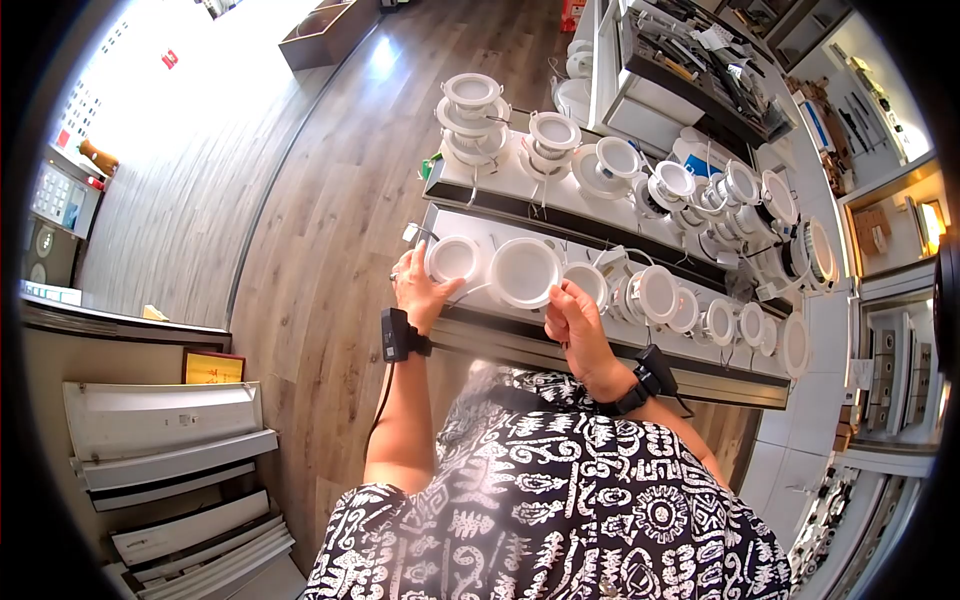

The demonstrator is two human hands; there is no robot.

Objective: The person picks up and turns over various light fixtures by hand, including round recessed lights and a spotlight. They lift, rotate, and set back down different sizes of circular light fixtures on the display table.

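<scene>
Two round white downlights are right in front of me on the near light-coloured board (472,228). My left hand (420,288) curls around the left and lower edge of the smaller downlight (453,260), its thumb along the bottom rim. Against the lower right rim of the larger downlight (525,273), the thumb and forefinger of my right hand (578,325) are pinched together; the other fingers are folded. Just behind the right hand is another downlight (584,287), partly covered. Black devices are strapped to both wrists.
More downlights (658,293) line the near board to the right. Behind it, a second board (510,165) carries stacked downlights (472,115). A counter (690,75) cluttered with parts stands at the far right. White panels (165,420) lean at lower left, beside wooden flooring (300,260).
</scene>
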